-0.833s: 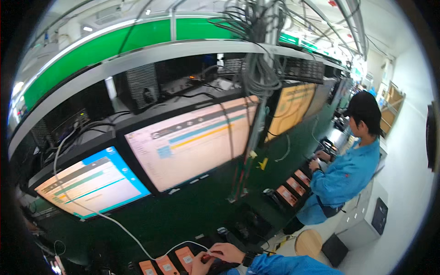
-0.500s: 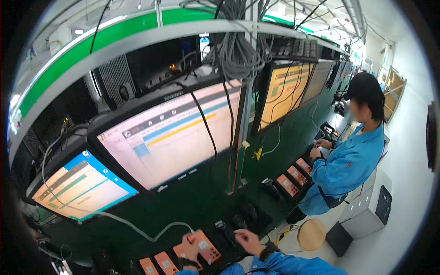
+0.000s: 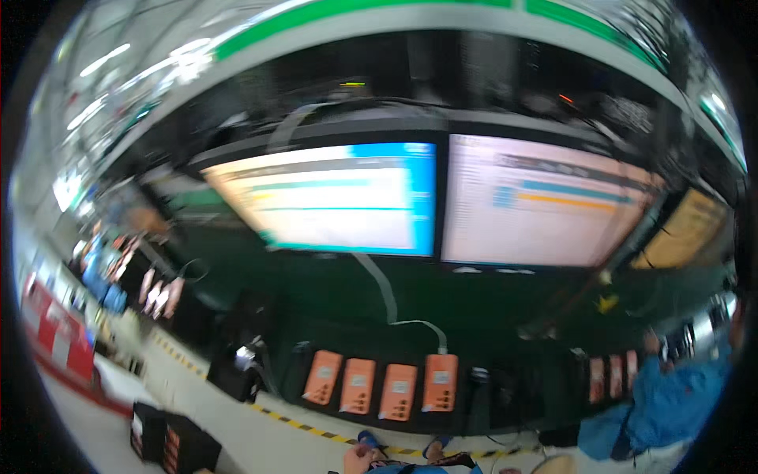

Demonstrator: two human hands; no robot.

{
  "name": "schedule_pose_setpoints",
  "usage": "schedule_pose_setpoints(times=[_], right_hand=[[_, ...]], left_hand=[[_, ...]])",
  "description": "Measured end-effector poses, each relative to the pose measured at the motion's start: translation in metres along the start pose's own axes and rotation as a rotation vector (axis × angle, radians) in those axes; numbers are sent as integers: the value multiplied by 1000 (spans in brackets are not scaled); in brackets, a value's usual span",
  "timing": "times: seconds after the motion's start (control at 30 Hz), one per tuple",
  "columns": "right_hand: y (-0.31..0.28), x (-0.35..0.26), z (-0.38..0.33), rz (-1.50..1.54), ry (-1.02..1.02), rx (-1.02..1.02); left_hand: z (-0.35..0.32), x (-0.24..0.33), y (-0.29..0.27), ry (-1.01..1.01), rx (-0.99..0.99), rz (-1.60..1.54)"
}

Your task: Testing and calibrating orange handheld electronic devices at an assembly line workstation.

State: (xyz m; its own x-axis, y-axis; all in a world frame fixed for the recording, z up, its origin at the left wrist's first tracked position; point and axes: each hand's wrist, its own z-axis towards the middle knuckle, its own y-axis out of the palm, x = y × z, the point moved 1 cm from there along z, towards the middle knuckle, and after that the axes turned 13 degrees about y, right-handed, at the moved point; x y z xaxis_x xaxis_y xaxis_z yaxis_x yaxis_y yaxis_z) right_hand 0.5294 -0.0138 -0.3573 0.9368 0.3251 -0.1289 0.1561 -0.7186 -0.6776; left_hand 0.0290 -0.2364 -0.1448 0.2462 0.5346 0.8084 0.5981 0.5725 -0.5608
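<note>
Several orange phones lie in a row along the near edge of the dark green bench, their camera lenses showing and a pale label on each. The rightmost orange phone has a white cable plugged into its far end. My left hand is low at the bottom edge, below the bench and touching no phone; blur hides how its fingers lie. My right hand is out of view. Just right of the plugged phone lies a dark handheld device.
Two lit monitors, a left one and a right one, stand behind the phones. A co-worker in a blue jacket is at the right beside more orange phones. Black crates stand on the floor at lower left.
The view has swung left, and the co-worker now sits at the lower right. My left hand has left the cabled phone; my right hand has dropped out of view.
</note>
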Motion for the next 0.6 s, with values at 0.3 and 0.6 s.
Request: schedule_pose_setpoints(times=[0.3,0.6], right_hand=[[-51,-136,56,742,297,-277],[-49,-499,-15,296,-374,-329]], left_hand=[[-195,-247,-58,-782,284,-516],[-326,-333,-85,-953,539,-795]])
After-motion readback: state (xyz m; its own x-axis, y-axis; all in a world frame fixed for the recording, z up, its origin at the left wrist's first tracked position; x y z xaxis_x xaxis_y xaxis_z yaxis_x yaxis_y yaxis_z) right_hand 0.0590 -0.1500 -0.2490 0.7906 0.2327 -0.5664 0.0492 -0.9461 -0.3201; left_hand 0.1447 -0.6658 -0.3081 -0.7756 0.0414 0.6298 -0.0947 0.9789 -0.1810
